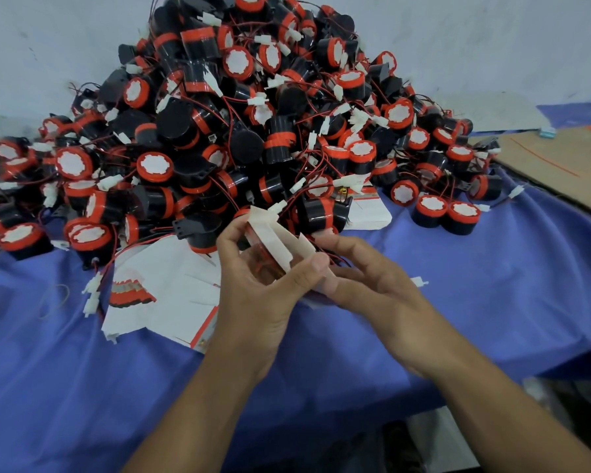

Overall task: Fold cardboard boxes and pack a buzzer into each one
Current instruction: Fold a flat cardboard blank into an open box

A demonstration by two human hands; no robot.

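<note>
Buzzers (pixel 253 114), black drums with orange caps and red wires, are heaped against the wall (pixel 458 35) at the back of the blue cloth (pixel 492 285), within easy reach for packing. Flat white cartons (pixel 171 288) lie just in front of the heap, ready to be taken one by one. Beside them one box (pixel 273 240) is held half-formed. The left hand (pixel 253 295) curls round its body, thumb pressing a flap. The right hand (pixel 365 278) pinches its right edge, likely to tuck the flaps (pixel 280 249). Whether a buzzer sits inside is unclear.
</note>
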